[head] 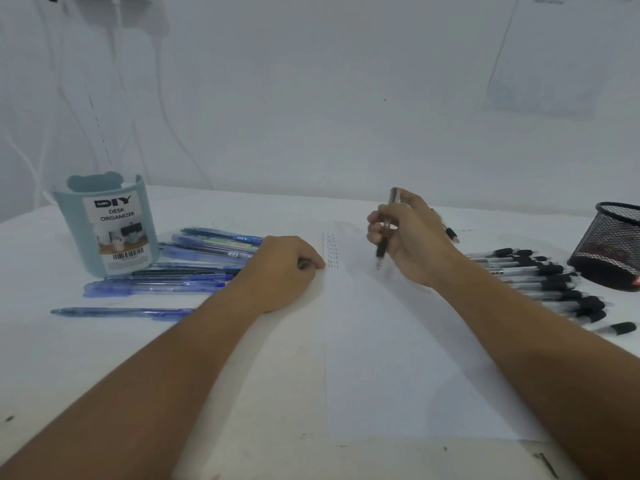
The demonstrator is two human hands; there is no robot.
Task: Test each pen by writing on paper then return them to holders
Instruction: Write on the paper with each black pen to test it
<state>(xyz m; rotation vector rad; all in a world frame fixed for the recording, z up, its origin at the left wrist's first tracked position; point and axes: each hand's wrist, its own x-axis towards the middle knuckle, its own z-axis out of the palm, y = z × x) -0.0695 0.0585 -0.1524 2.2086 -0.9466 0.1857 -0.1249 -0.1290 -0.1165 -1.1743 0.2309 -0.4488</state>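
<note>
While pinching a black-grip pen (387,230) tip-down just above the paper (398,358) in the right hand (412,237), resting the curled, empty left hand (282,268) at the sheet's edge on the table (86,358), between blue pens (194,261) by the teal holder (107,223) and black pens (540,282) near the mesh cup (613,247)

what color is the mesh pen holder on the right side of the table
Black. The mesh pen holder shows at the right edge of the head view.

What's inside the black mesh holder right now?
Nothing shows through the near wall of the black mesh holder, apart from a reddish patch low down. Its far side runs out of frame, so that part cannot be checked.
</note>
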